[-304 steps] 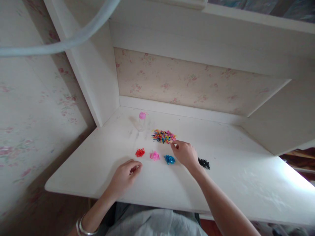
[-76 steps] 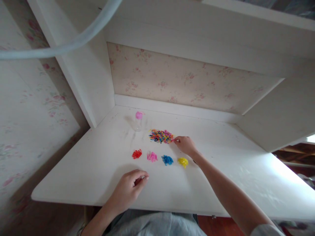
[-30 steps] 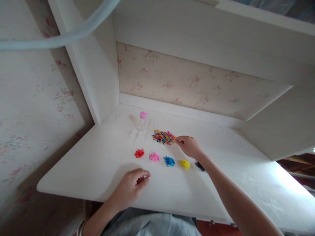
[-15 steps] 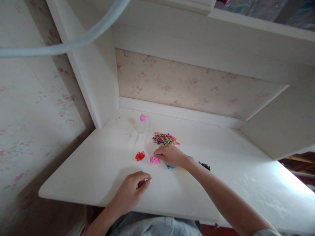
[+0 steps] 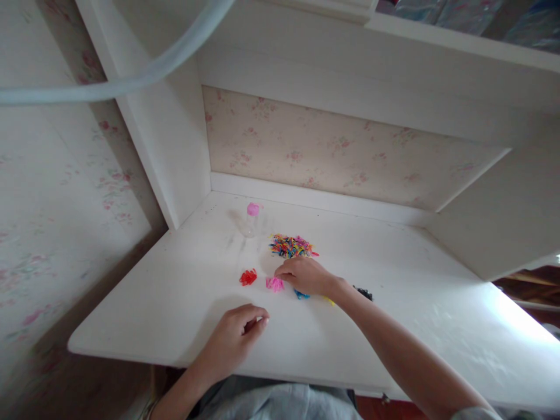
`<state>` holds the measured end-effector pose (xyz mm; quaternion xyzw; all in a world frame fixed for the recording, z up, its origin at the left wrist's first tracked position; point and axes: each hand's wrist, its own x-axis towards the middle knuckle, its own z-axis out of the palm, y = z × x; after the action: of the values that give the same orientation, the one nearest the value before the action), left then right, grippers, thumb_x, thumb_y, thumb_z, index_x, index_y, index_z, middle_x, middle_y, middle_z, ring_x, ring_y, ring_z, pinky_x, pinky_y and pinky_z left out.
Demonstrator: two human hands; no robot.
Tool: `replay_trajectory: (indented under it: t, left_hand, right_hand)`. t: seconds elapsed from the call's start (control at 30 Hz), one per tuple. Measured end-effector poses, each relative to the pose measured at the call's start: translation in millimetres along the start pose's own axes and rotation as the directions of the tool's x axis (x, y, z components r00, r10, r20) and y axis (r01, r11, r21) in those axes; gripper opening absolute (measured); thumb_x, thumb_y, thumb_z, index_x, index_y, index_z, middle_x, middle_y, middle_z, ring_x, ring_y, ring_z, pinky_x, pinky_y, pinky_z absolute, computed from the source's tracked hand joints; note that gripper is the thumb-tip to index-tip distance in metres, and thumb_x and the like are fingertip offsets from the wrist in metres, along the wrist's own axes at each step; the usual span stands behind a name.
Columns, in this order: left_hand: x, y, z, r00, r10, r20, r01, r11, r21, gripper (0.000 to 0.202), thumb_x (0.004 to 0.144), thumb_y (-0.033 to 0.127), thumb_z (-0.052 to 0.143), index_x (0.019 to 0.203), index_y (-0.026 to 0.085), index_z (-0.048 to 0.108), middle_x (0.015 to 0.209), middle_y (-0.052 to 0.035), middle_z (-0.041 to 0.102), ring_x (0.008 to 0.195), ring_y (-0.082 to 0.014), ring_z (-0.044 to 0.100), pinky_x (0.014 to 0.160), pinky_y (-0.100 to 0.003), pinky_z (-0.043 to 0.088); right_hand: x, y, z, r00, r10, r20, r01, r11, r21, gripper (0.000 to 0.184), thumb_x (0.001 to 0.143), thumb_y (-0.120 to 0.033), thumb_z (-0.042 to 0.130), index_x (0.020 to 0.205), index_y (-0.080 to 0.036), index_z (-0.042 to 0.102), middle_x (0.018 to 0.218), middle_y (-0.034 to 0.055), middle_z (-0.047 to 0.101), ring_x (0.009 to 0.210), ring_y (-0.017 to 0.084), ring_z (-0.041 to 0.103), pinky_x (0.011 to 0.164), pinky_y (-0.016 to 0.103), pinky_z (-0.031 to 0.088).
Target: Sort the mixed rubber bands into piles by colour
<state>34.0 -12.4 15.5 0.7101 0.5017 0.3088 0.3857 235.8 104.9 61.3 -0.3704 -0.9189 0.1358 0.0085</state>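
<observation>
My right hand is over the desk with thumb and fingers pinched together, close to a small pink pile of what look like rubber bands. Whatever its fingertips may hold is too small to make out. Just beyond it lies a larger mixed-colour heap of the same bands. A blue pile and a yellow one are partly hidden under this hand and wrist. Loosely curled, my left hand rests near the desk's front edge with nothing visible in it. A red pile sits beyond it.
A clear bottle with a pink top stands toward the back left. Beside my right forearm is a black pile. The white desk has side panels and a shelf overhead. A pale curved tube crosses the upper left.
My right hand has barely moved, with its fingertips slightly further right over the pink pile. My left hand stays in place. The view has shifted a little.
</observation>
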Motion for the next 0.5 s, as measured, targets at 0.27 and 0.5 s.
replay_trajectory:
  t: [0.27, 0.5]
  left_hand:
    - [1.4, -0.3, 1.2, 1.000, 0.003, 0.000, -0.003, 1.000, -0.001, 0.025, 0.088, 0.033, 0.044, 0.086, 0.020, 0.065, 0.072, 0.0009, 0.060, 0.063, -0.0113, 0.051, 0.059, -0.021, 0.037]
    - [1.0, 1.9, 0.3, 1.000, 0.005, 0.002, -0.005, 1.000, -0.004, 0.025, 0.088, 0.034, 0.044, 0.086, 0.020, 0.065, 0.072, 0.0006, 0.060, 0.063, -0.0115, 0.051, 0.059, -0.021, 0.038]
  right_hand:
    - [-2.3, -0.4, -2.4, 1.000, 0.021, -0.022, -0.020, 1.000, 0.021, 0.029, 0.090, -0.024, 0.040, 0.093, -0.026, 0.069, 0.095, -0.0002, 0.069, 0.087, 0.015, 0.061, 0.070, 0.020, 0.038]
    - [-5.9, -1.5, -4.7, 0.996, 0.087, -0.002, -0.087, 0.996, -0.010, 0.031, 0.090, -0.025, 0.038, 0.094, -0.025, 0.069, 0.096, 0.0002, 0.070, 0.087, 0.015, 0.061, 0.069, 0.020, 0.039]
